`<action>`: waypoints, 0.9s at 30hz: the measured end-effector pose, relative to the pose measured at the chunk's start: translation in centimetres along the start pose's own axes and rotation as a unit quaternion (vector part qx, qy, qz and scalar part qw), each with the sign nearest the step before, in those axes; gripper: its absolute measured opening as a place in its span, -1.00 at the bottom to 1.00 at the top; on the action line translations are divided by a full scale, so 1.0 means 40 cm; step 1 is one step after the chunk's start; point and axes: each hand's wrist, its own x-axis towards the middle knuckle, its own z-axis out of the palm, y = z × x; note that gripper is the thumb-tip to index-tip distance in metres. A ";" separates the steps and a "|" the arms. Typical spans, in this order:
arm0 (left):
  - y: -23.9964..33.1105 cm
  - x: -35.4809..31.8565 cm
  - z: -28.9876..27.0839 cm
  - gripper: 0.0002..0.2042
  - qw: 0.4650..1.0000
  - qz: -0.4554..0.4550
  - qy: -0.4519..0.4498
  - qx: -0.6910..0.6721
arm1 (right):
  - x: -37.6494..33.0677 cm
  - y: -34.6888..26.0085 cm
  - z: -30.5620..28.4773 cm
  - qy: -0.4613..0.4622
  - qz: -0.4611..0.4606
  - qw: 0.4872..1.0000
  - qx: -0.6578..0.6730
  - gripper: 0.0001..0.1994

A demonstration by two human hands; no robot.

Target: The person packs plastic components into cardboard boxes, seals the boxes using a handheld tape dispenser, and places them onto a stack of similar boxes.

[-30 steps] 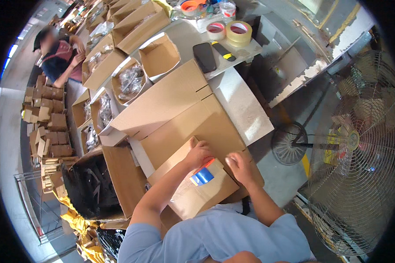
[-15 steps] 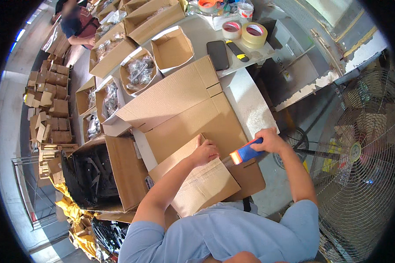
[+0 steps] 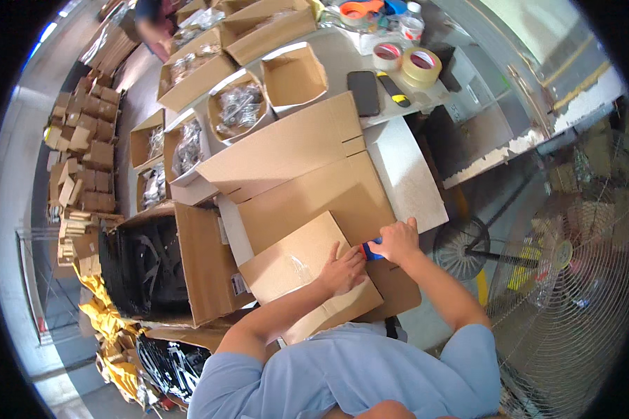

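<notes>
Bright light leaves a small glare on the box (image 3: 286,255) and a soft shadow across the cardboard (image 3: 362,209) behind it. Fisheye distortion bends the rim, the corners are black, and the person (image 3: 154,29) at upper left is blurred.

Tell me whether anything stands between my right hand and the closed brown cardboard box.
Only the partly hidden blue tape dispenser, gripped in the right hand at the right edge of the box; the left hand rests on the box beside it.
</notes>
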 end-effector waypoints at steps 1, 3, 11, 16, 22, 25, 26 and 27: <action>0.009 0.005 0.007 -0.54 1.000 -0.016 -0.020 0.004 | -0.009 -0.002 -0.002 0.042 0.015 0.999 0.029 -0.60; 0.027 0.024 0.016 -0.51 0.997 -0.051 -0.059 0.011 | -0.016 0.027 -0.016 0.124 0.041 0.987 0.089 -0.60; 0.063 -0.074 0.032 -0.24 0.970 -0.240 -0.008 -0.047 | 0.058 0.194 0.123 0.217 0.115 0.969 -0.029 -0.66; -0.075 -0.482 0.020 -0.27 0.825 -0.563 0.013 0.037 | 0.014 0.054 0.199 0.260 -0.020 0.953 0.154 -0.53; -0.109 -0.683 0.113 -0.43 0.662 -0.678 0.166 -0.272 | 0.021 -0.089 0.368 0.048 -0.026 0.895 0.442 -0.34; -0.056 -0.646 0.223 -0.51 0.632 -0.573 0.359 -0.379 | -0.025 -0.153 0.299 -0.085 -0.008 0.820 0.565 -0.38; -0.044 -0.637 0.207 -0.51 0.571 -0.553 0.355 -0.492 | -0.039 -0.167 0.251 -0.161 -0.001 0.752 0.639 -0.38; -0.028 -0.635 0.138 -0.50 0.502 -0.520 0.353 -0.593 | -0.059 -0.184 0.201 -0.171 0.003 0.732 0.659 -0.39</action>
